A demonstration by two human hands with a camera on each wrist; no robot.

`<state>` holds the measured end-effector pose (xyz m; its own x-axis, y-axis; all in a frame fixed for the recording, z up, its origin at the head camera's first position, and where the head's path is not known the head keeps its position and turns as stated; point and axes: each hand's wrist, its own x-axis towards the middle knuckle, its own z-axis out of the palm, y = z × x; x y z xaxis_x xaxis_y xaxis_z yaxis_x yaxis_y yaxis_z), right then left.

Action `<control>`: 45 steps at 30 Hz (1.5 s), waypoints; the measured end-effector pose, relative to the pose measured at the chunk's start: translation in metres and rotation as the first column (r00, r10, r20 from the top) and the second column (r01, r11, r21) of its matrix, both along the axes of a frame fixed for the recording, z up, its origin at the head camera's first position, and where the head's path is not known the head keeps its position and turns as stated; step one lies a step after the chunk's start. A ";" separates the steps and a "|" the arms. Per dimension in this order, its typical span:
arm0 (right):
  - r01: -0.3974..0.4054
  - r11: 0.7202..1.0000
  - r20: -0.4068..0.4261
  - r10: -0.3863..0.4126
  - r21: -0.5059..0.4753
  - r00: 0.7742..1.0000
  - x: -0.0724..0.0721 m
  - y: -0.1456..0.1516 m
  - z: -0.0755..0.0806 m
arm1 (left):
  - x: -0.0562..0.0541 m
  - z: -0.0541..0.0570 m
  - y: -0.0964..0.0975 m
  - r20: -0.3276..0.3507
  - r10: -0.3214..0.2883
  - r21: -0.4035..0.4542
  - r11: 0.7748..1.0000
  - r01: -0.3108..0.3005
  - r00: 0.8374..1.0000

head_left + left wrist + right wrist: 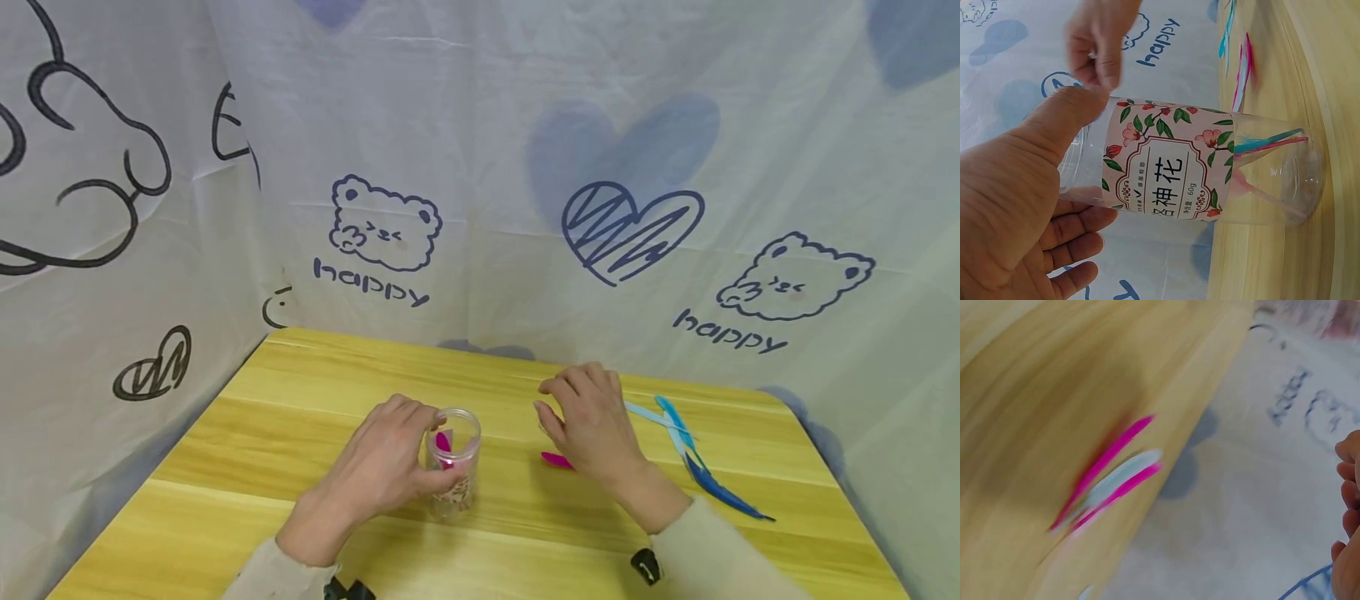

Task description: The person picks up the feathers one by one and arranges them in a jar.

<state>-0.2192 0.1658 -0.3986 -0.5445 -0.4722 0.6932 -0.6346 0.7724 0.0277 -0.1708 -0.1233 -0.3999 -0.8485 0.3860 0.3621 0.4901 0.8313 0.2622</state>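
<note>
My left hand (386,458) holds a clear plastic jar (467,467) near its rim, thumb on one side and fingers on the other. The jar stands upright on the table, its pink flowered label (1169,165) facing the left wrist camera. Inside it are feathers, with a magenta one (443,442) near the mouth and a teal one (1266,139) at the bottom. Over the table to the right, my right hand (596,425) has loosely bent fingers, and no feather shows in it. Beneath it lies a magenta feather (557,460), grouped with a pale blue feather (1124,477) in the right wrist view.
Several blue feathers (697,467) lie crossed on the right of the wooden table (300,392). A white printed cloth (480,167) hangs along the table's back and left sides.
</note>
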 end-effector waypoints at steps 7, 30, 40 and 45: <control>0.113 0.988 0.043 -0.118 0.104 0.992 -0.004 0.040 -0.026 | 0.000 0.000 0.000 0.013 -0.006 0.003 1.000 0.006 1.000; 0.239 0.939 0.288 -0.306 0.246 0.907 -0.013 0.070 -0.072 | 0.002 0.001 -0.001 0.042 -0.009 0.014 1.000 0.008 0.999; 0.257 0.908 0.327 -0.366 0.332 0.871 -0.011 0.062 -0.079 | 0.002 0.001 -0.002 0.048 0.002 0.015 1.000 -0.003 0.999; 0.256 0.901 0.381 -0.387 0.350 0.840 -0.010 0.060 -0.077 | 0.001 0.001 -0.001 0.064 0.006 0.016 1.000 -0.007 0.998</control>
<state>-0.2295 0.2261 -0.4755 -0.9100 -0.3511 0.2205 -0.3485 0.9359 0.0520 -0.1697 -0.1245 -0.3988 -0.8724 0.3752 0.3132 0.4667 0.8299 0.3059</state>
